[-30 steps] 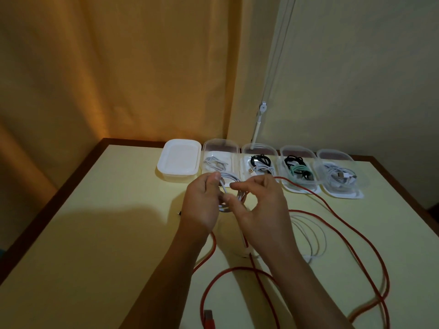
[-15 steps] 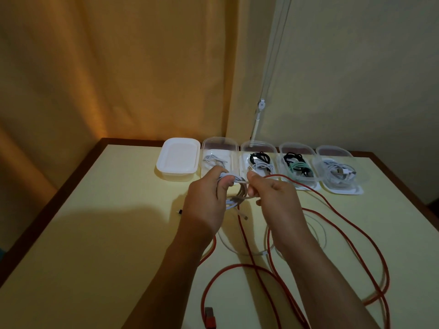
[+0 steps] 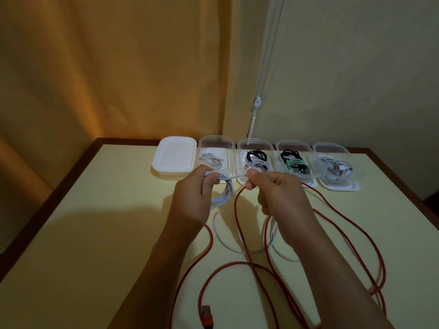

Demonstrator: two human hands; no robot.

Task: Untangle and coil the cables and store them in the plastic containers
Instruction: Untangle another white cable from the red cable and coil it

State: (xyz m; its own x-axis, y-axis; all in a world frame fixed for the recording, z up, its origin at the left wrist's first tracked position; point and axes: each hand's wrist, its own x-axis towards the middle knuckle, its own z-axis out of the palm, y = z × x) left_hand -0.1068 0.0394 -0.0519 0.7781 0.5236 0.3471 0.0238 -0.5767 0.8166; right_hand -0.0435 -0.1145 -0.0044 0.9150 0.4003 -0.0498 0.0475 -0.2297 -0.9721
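While the white cable (image 3: 222, 193) coil is being gripped in the left hand (image 3: 192, 200), its end is being pinched, seemingly taut, by the right hand (image 3: 273, 193), now drawn farther apart.

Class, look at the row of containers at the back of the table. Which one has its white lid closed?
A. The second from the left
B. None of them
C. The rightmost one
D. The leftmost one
D: the leftmost container is covered by its white lid, while the other four stand open with coiled cables inside.
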